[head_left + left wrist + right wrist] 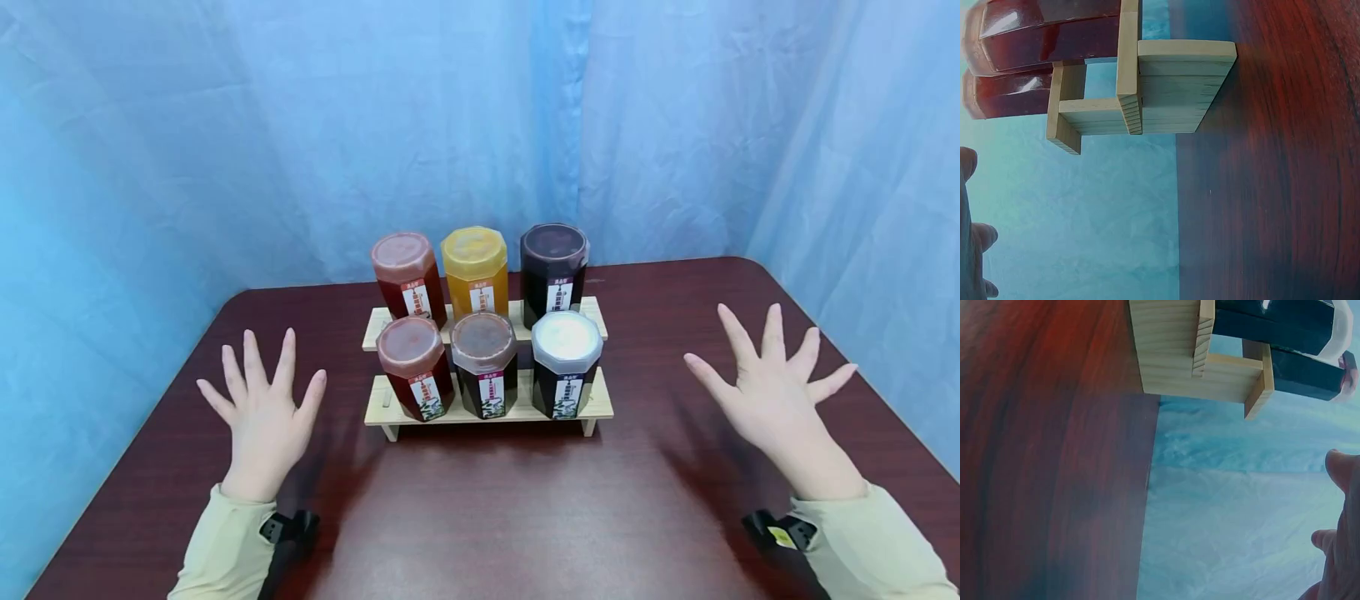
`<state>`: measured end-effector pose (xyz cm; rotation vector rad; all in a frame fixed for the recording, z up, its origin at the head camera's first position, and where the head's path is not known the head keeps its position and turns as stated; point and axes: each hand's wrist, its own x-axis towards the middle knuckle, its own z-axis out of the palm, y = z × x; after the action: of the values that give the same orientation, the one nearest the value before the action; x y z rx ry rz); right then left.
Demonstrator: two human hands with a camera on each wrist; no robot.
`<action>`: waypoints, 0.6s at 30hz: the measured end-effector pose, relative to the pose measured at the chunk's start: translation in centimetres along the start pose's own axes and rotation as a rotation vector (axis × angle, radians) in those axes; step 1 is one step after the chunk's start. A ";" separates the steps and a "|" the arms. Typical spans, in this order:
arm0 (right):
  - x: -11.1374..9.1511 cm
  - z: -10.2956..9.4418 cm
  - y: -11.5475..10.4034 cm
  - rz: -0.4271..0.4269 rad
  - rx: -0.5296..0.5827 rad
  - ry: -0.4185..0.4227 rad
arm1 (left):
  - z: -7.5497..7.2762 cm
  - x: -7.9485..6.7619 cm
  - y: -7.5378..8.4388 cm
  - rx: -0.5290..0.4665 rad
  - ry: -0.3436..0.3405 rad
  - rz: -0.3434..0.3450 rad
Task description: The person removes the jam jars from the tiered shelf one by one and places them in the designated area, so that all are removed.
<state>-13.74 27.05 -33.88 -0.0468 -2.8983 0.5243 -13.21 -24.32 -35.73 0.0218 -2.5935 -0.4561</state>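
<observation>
My left hand point(268, 425) is held over the left part of the table, fingers straight and spread, holding nothing. On the other side my right hand point(776, 400) is likewise spread wide, palm down and holding nothing. Between them a two-step wooden rack point(487, 421) carries jars in two rows. The back row has a red jar point(408, 279), a yellow jar point(476, 271) and a dark purple jar point(553, 271). In front stand another red jar point(415, 367), a dark jar with a brownish lid point(485, 362) and a dark jar with a white lid point(567, 362).
The dark red-brown wooden table point(480, 517) has a glossy top. Light blue curtains point(412, 125) hang behind it and along both sides. Black straps with small devices point(288, 527) sit on both wrists, over pale sleeves point(225, 550).
</observation>
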 end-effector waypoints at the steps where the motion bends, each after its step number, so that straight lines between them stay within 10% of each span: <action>1: 0.1 0.0 -0.2 -0.006 0.005 0.005 | 0.0 0.0 0.0 -0.007 0.008 0.005; 6: 1.0 0.0 -1.4 -0.060 0.053 0.062 | 0.4 0.2 0.1 -0.095 0.001 0.028; 18: 3.5 -0.2 -5.3 -0.248 0.256 0.184 | 1.4 0.6 1.2 -0.318 -0.292 -0.102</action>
<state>-17.08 22.39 -31.23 0.2816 -2.5869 0.7916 -14.30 -22.78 -36.21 -0.0241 -2.7774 -0.9689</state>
